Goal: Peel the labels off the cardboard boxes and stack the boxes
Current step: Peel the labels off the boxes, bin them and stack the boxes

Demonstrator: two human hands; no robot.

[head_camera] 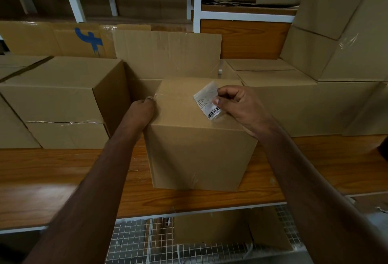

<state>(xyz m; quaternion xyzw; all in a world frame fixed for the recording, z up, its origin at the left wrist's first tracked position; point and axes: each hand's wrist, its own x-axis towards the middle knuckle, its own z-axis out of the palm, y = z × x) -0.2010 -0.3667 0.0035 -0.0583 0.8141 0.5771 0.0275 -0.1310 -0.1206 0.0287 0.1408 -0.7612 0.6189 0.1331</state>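
My right hand [237, 106] pinches the label [206, 100] on the box [195, 137] top's right side; its far end is up, near end stuck. My left hand [142, 110] grips the box's left edge.

One box [197, 137] stands mid-worktop [52, 179], label [206, 101] on its top; stacked boxes [58, 100] to its left, more boxes [304, 100] right and behind
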